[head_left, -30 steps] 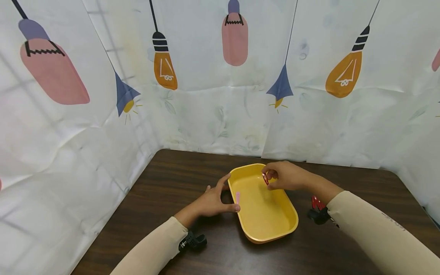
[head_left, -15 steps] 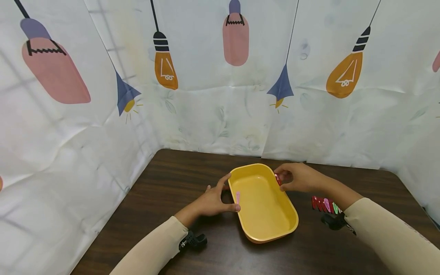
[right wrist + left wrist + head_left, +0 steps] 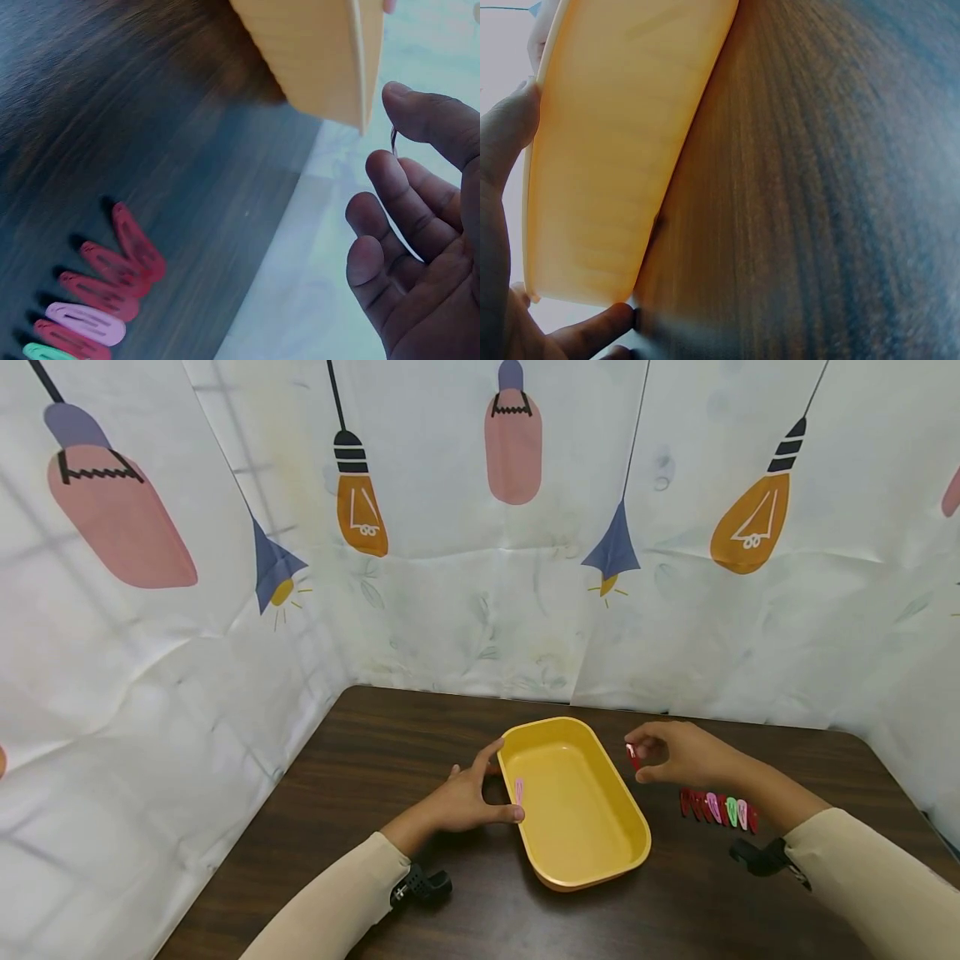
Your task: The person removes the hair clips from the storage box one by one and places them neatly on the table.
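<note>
My left hand [image 3: 467, 797] holds the left side of a yellow tray [image 3: 637, 843], its thumb on the rim and its index fingertip near the far left corner. Inside the tray, by that left wall, is a pink hair clip [image 3: 518, 791]. Right of the tray and off the table, my right hand [image 3: 686, 756] pinches a red hair clip [image 3: 632, 755] between thumb and fingertips. In the right wrist view the pinched clip [image 3: 394, 140] shows only as a thin edge. The tray's outer wall [image 3: 615, 165] fills much of the left wrist view.
A row of snap hair clips lies on the dark wooden table [image 3: 420, 718] below my right wrist: several red clips [image 3: 97, 296], pink ones [image 3: 86, 322] and a green one [image 3: 732, 811]. A patterned white cloth [image 3: 450, 627] hangs behind the table.
My right hand has moved right, from over the tray to beyond its right rim, with the red hair clip still pinched. More of the clip row shows. The left hand has stayed put.
</note>
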{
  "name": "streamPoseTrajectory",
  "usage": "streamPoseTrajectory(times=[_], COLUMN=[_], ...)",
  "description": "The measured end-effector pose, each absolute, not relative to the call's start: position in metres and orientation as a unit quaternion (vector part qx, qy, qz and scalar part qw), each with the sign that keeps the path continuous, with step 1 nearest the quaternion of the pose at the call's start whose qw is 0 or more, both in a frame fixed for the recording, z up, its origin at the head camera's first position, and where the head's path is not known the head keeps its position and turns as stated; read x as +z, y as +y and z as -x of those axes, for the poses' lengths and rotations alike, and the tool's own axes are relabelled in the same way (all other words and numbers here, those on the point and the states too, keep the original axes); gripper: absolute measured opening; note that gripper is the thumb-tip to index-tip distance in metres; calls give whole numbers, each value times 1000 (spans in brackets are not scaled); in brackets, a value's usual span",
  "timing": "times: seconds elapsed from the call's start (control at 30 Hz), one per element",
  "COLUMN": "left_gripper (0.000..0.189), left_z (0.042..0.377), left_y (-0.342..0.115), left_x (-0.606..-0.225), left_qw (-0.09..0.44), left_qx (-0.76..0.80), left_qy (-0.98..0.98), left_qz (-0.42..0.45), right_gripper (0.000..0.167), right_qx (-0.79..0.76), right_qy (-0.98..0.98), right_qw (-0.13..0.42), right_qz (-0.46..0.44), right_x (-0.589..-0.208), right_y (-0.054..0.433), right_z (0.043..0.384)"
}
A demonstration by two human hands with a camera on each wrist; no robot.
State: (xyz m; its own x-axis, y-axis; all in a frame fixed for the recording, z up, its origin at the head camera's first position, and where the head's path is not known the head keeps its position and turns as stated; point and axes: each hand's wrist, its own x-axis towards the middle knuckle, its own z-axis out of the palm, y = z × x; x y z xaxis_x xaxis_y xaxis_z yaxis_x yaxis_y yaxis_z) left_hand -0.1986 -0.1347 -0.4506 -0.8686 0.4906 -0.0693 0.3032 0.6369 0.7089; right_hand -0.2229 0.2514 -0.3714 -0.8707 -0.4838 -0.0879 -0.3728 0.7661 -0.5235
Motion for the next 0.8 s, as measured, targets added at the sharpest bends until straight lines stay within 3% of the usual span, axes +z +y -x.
streamPoseTrajectory(times=[0.8], left_gripper=[119], left_z=[199], left_y=[-135], left_x=[-452], left_qw=[133], left_qx=[361], left_qy=[896], left_qz=[-222], right_gripper=[61], right_qx=[-247], right_qy=[943], right_qw=[55], right_qz=[215], right_x=[-379], right_y=[300], right_z=[206])
